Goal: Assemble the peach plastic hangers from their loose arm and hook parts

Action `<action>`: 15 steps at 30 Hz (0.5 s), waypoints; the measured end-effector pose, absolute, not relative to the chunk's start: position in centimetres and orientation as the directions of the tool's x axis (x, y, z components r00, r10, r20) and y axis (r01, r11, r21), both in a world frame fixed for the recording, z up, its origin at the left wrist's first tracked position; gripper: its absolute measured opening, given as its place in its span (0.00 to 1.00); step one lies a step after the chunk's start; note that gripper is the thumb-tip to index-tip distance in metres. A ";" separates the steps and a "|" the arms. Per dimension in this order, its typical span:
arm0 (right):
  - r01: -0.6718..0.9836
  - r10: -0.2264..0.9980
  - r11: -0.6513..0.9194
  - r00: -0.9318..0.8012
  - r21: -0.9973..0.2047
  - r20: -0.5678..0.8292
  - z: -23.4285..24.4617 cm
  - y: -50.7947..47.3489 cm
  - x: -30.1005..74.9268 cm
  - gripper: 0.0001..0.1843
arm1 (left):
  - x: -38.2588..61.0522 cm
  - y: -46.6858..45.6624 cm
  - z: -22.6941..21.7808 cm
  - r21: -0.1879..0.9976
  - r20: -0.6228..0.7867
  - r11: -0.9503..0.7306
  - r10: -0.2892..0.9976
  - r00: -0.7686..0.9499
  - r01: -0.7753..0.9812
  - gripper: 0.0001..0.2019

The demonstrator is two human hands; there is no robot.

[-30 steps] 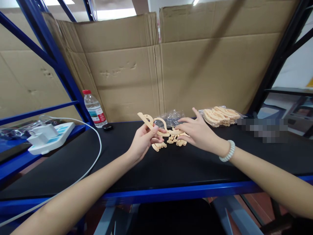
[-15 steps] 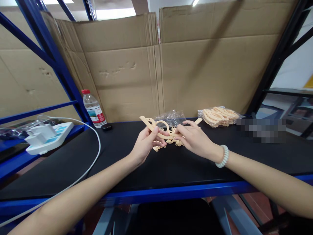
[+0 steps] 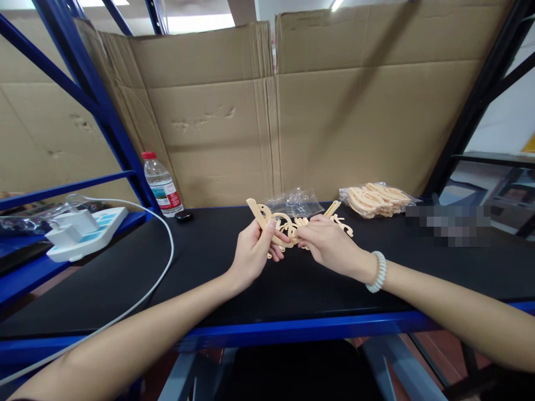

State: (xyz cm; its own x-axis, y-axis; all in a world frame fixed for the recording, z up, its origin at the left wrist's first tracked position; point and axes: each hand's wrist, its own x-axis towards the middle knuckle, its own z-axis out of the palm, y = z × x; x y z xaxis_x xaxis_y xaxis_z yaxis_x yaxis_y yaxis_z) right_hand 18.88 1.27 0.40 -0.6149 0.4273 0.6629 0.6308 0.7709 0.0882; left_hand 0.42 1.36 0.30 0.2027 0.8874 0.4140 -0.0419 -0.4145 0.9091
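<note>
Black-topped, blue-edged table (image 3: 200, 245) is backed by brown cardboard sheets (image 3: 368, 122); curved, pale wood-coloured piece (image 3: 256, 213) is clamped in left hand (image 3: 252, 255), lower end pinched by right hand (image 3: 332, 243).

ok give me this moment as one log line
left hand: gripping pale curved piece; right hand: closed at its lower end; loose pieces: on black tabletop; bagged pieces: rear right

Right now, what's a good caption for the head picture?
Left hand and right hand hold pale curved pieces over a black tabletop.
</note>
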 end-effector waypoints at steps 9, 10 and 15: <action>0.586 0.376 0.806 -0.618 0.085 0.691 0.4 1.3 18.9 0.12 | 0.5 0.9 0.8 0.919 0.394 -0.389 0.904 0.168 -0.062 0.15; 0.583 0.373 0.808 -0.619 0.086 0.691 0.3 1.3 18.9 0.12 | 0.5 0.9 0.7 0.922 0.386 -0.380 0.907 0.169 -0.068 0.15; 0.593 0.349 0.787 -0.653 0.167 0.672 0.0 1.4 19.0 0.15 | 0.2 1.7 0.7 0.948 0.311 -0.296 0.941 0.135 -0.115 0.14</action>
